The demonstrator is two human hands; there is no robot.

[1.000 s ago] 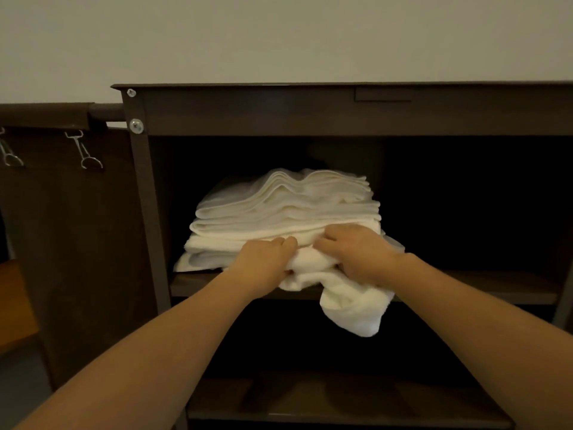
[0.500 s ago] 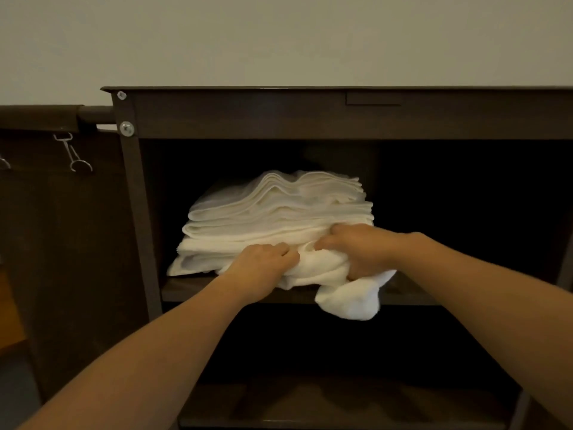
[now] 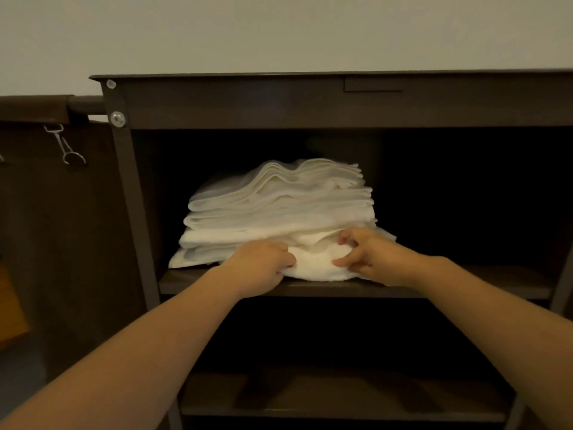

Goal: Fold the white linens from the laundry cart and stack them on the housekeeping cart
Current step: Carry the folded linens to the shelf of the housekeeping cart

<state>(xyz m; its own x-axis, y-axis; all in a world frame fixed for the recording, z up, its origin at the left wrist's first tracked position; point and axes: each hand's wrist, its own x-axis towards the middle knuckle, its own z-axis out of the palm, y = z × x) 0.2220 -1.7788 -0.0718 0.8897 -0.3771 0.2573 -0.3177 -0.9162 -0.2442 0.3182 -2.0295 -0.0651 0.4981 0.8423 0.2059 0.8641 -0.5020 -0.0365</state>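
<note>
Two-handed: grips bunched towel (image 3: 319,262) with curled left hand (image 3: 260,262), brackets its right end loosely between thumb and forefinger of right hand (image 3: 372,259). Lies lengthwise left-to-right on housekeeping cart shelf (image 3: 471,290), near edge, against base of folded linen stack (image 3: 279,206).

The stack of folded linens (image 3: 279,206) sat on the middle shelf (image 3: 496,283) of the housekeeping cart (image 3: 310,100), toward its left end, under the cart's top. A loose linen (image 3: 316,262) lay at the shelf's front edge, against the base of the stack. My left hand (image 3: 260,265) gripped its left side, my right hand (image 3: 372,259) its right. The lower shelf (image 3: 341,395) lay below. The laundry cart (image 3: 62,243) stood left of the housekeeping cart, touching it, a clip (image 3: 66,147) hanging from its rail. The wall (image 3: 279,32) stood behind both.
</note>
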